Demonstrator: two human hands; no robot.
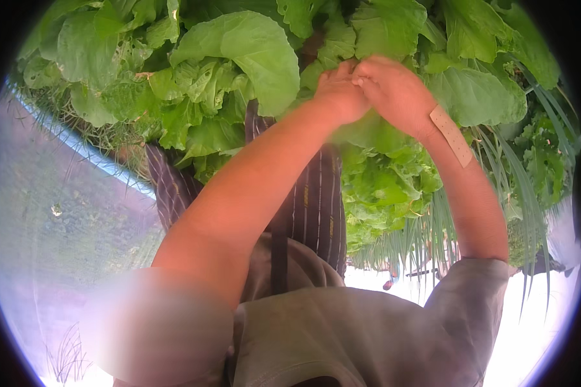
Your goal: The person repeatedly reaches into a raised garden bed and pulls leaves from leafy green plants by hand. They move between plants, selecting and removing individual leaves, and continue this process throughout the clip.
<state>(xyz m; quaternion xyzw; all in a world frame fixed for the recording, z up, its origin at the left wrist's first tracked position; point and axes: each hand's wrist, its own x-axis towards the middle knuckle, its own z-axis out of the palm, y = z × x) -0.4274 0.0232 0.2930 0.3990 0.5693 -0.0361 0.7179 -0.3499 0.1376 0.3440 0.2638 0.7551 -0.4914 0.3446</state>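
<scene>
Both hands meet at the upper middle of the head view, among broad green leaves of leafy vegetable plants (256,53). My left hand (343,92) has its fingers bent towards the leaves. Touching or almost touching it, my right hand (392,92) has curled fingers, with thumb and fingertips close together. Blur and overlap hide whether either hand grips a leaf or stem. A tan perforated adhesive bandage (451,136) lies on my right wrist. One large curled leaf stands just left of the hands.
Dark striped cloth (319,203) covers my legs amid the plants. Long narrow leaves (518,164) hang at the right, near more leafy plants (537,155). A pale blue strip (92,157) edges the bed at the left. Dry, thin grass lies beside it.
</scene>
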